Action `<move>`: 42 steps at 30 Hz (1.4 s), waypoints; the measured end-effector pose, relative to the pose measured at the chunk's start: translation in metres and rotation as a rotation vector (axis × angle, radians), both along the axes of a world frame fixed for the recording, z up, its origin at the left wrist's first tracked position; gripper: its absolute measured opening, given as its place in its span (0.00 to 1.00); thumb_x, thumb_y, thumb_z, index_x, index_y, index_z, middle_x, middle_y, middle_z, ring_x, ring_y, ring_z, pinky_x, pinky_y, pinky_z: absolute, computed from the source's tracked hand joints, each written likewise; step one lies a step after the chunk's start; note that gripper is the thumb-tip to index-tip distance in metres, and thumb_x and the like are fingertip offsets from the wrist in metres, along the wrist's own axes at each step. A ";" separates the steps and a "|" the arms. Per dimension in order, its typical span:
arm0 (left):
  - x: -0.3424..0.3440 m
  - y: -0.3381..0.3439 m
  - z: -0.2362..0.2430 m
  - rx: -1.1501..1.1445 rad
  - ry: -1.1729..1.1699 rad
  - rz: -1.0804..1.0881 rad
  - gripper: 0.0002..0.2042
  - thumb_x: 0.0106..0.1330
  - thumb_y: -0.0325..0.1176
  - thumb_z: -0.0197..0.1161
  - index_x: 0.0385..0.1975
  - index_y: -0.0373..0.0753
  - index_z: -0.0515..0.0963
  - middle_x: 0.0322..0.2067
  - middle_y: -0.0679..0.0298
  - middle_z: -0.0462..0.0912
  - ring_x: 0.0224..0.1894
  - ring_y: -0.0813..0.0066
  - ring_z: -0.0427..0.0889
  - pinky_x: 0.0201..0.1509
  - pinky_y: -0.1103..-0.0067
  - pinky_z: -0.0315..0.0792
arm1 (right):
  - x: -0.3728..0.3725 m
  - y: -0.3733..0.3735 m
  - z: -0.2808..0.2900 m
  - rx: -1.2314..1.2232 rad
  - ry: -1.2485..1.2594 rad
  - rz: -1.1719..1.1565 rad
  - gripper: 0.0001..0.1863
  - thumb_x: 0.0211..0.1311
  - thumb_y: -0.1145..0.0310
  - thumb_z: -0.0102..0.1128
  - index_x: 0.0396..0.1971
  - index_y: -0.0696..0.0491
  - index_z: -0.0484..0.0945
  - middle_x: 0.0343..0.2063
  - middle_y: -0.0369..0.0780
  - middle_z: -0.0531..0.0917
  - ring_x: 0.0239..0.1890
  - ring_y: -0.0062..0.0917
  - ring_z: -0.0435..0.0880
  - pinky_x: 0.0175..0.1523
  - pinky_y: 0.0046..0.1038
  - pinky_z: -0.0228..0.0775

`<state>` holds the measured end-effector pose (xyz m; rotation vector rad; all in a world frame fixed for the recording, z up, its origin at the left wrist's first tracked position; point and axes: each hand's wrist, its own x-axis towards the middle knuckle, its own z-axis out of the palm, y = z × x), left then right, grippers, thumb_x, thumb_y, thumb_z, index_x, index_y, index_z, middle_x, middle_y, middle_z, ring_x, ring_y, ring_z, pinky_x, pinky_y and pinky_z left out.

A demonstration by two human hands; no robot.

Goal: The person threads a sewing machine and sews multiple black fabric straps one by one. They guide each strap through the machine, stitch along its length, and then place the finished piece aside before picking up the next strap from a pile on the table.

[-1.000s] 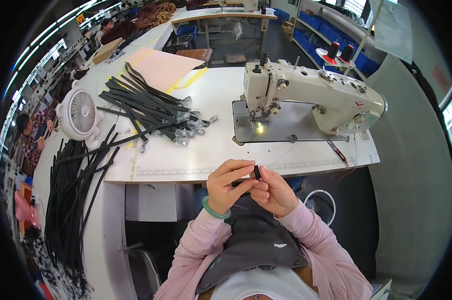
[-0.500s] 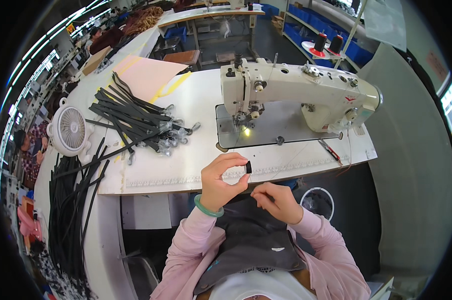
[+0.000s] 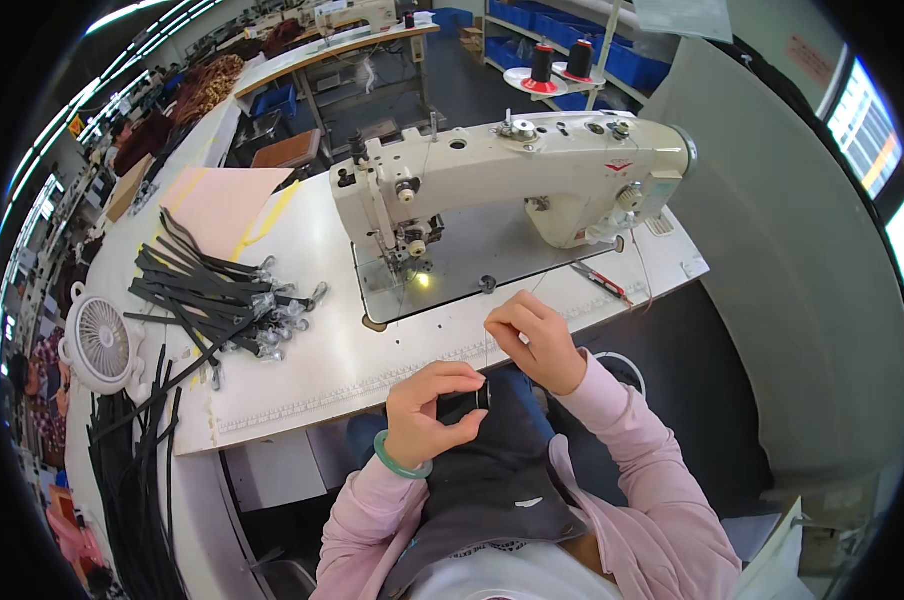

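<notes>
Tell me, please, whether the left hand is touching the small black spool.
Touching. The head view shows the left hand pinching the small black spool between thumb and finger.

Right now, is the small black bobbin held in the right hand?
No, the left hand pinches the small black bobbin between thumb and fingers, while the right hand is apart from it, nearer the sewing machine.

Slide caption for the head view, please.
Left hand pinches a small black piece, right hand apart from it, before a pale sewing machine.
</notes>
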<state>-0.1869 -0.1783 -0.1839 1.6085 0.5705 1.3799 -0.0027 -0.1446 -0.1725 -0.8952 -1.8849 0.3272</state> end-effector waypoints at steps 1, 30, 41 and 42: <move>0.001 0.001 0.001 0.007 -0.070 -0.019 0.17 0.39 0.17 0.66 0.33 0.30 0.76 0.37 0.54 0.77 0.39 0.70 0.77 0.44 0.79 0.71 | 0.000 0.005 -0.007 -0.094 0.002 -0.024 0.07 0.47 0.78 0.60 0.27 0.54 0.74 0.21 0.39 0.71 0.19 0.32 0.74 0.24 0.29 0.66; 0.013 0.023 -0.008 -0.214 -0.175 -0.206 0.16 0.43 0.16 0.65 0.36 0.31 0.77 0.39 0.58 0.76 0.39 0.75 0.74 0.47 0.79 0.69 | 0.013 0.031 0.005 -0.037 0.005 -0.109 0.08 0.42 0.78 0.59 0.25 0.53 0.74 0.21 0.36 0.70 0.19 0.28 0.72 0.24 0.27 0.64; 0.024 0.028 0.002 -0.010 -0.028 -0.116 0.17 0.41 0.17 0.65 0.36 0.33 0.77 0.39 0.59 0.77 0.41 0.74 0.76 0.45 0.81 0.70 | 0.020 0.004 0.009 0.011 -0.078 -0.041 0.08 0.43 0.78 0.60 0.26 0.55 0.73 0.22 0.38 0.73 0.21 0.31 0.75 0.27 0.27 0.68; 0.024 0.029 0.002 -0.001 -0.047 -0.071 0.17 0.41 0.17 0.65 0.36 0.33 0.77 0.38 0.59 0.77 0.41 0.74 0.76 0.45 0.81 0.70 | 0.023 0.010 0.000 -0.023 -0.120 -0.047 0.08 0.44 0.78 0.60 0.27 0.55 0.73 0.22 0.39 0.73 0.22 0.31 0.75 0.27 0.28 0.68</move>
